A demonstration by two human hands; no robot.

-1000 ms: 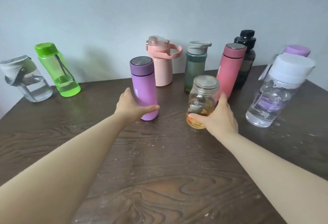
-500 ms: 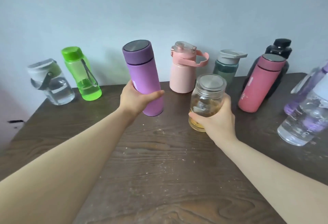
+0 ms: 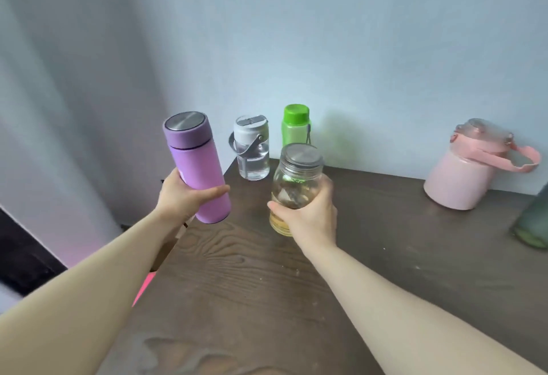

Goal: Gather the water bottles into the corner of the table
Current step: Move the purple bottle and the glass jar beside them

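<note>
Presently, findings run from nearest to farthest.
Table (image 3: 267, 300): dark wood-grain top, bare in the foreground; its far left corner meets the pale wall.
Right hand (image 3: 308, 214): wrapped around the lower half of the glass jar (image 3: 293, 187), fingers closed on its far side, thumb on the near side.
Glass jar contents: clear ribbed glass with a metal screw lid; a shallow layer of amber-yellow liquid at the bottom. Whether its base touches the table cannot be told, as the hand covers it.
Left hand (image 3: 184, 196): clasped around the middle of the purple flask (image 3: 197, 167), thumb across the front.
Purple flask: matte lilac body, darker purple cap with a steel disc on top; tilted, top leaning left, held clear of the table at its left edge. Opaque, contents not visible.
Teal bottle (image 3: 532, 223): partly cut off at the right edge, frosted green; contents cannot be told.
Pink bottle (image 3: 462, 173): standing at the right near the wall, opaque, with a clear-topped lid and a pink loop handle.
Clear bottle (image 3: 252, 149): in the far corner, white lid, grey carry strap, about half full of clear water.
Green bottle (image 3: 295, 125): just beside the clear bottle, against the wall, partly hidden behind the jar; translucent green with a green cap, fill level hidden.
</note>
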